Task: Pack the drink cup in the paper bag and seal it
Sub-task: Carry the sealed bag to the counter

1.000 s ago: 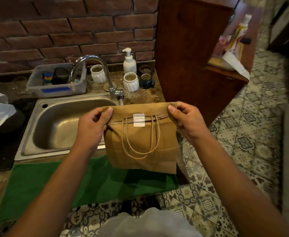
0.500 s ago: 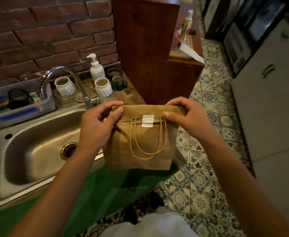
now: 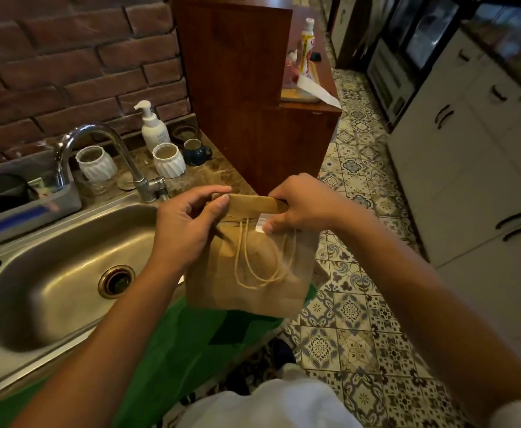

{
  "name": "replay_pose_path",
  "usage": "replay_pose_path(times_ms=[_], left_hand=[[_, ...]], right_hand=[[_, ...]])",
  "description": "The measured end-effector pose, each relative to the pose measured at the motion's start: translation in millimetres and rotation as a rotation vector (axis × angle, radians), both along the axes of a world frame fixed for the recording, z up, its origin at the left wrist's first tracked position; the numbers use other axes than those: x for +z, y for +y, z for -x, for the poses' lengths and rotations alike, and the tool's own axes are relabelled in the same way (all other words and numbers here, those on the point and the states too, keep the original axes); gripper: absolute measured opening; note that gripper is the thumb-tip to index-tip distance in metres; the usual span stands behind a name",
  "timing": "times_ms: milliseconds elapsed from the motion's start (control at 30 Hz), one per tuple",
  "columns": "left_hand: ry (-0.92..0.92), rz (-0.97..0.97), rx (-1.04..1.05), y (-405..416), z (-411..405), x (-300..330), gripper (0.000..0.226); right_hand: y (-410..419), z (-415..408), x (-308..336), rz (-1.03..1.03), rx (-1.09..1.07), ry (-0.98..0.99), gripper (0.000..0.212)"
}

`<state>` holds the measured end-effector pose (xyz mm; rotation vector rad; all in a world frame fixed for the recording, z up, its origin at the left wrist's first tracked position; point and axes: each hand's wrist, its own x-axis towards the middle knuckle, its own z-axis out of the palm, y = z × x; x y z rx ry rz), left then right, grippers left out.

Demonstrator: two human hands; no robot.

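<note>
A brown paper bag (image 3: 253, 273) with its top folded over hangs in the air over the counter's front edge, held by both hands. Its twine handles (image 3: 262, 261) lie flat against the front. My left hand (image 3: 188, 223) grips the folded top at the left corner. My right hand (image 3: 299, 205) holds the top right, with its thumb pressed on a white sticker (image 3: 260, 222) over the fold. The drink cup is not visible; the bag hides whatever is inside.
A steel sink (image 3: 52, 273) and tap (image 3: 98, 149) lie to the left, with a green mat (image 3: 175, 350) on the counter front. White ribbed pots (image 3: 169, 159), a soap pump (image 3: 154, 128) and a dark mug (image 3: 195, 151) stand behind. A wooden cabinet (image 3: 253, 103) rises ahead; white cupboards (image 3: 469, 180) line the right.
The view has swung right and nearer. My right thumb has slid in from the bag's top right corner onto the white sticker. My left hand has kept its grip on the left corner.
</note>
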<state>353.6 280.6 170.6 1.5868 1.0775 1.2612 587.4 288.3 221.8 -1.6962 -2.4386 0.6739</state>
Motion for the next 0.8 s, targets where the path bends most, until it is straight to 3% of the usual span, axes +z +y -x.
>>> replay_pose_path(times_ms=[400,667,800], left_hand=[[0.025,0.018,-0.034,-4,-8,-7,0.026],[0.056,0.037,-0.064,-2,-47,-2,0.021],[0.075,0.051,-0.097,-4,-87,-1,0.021]], right_hand=[[-6,2,-24,0.202,-0.049,0.168,0.026],[-10,-36,-35,0.167,-0.097,0.28,0.033],[-14,-82,-41,0.185,-0.074,0.251,0.026]])
